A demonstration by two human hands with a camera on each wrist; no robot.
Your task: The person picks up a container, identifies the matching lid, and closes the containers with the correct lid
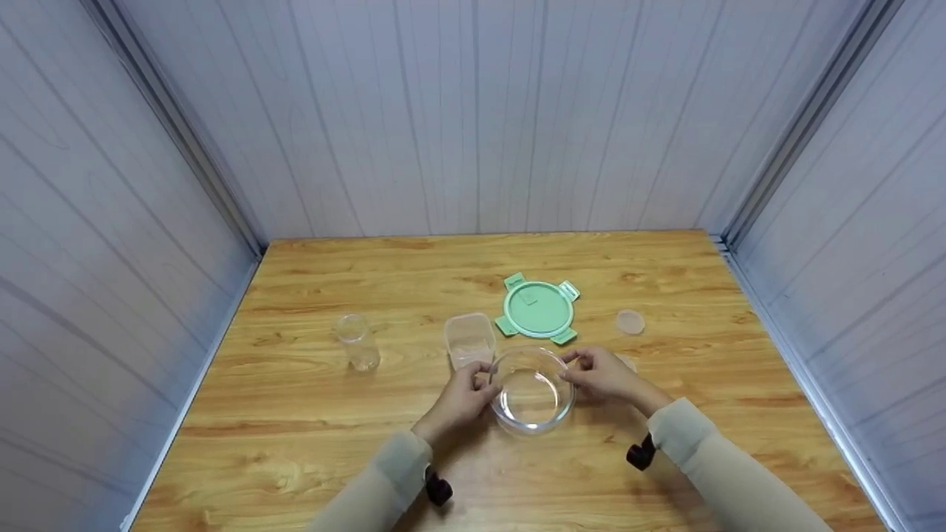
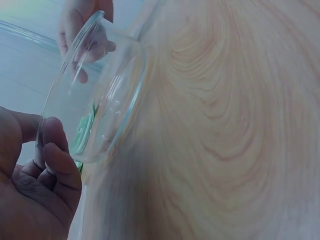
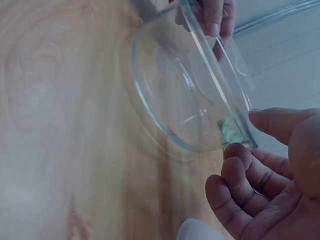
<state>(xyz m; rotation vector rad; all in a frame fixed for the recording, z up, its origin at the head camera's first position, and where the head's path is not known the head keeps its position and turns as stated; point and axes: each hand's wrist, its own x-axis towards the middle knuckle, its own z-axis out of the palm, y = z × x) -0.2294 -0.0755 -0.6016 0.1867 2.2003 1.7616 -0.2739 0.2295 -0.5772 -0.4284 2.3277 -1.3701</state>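
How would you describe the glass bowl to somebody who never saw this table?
On the wooden table, find the round green lid with four flaps. Just below it in the head view, the left hand and right hand hold a round glass bowl; it alone is gripped by both hands.

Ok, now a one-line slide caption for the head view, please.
Left hand and right hand hold a clear bowl, a green lid beyond it on the wooden table.
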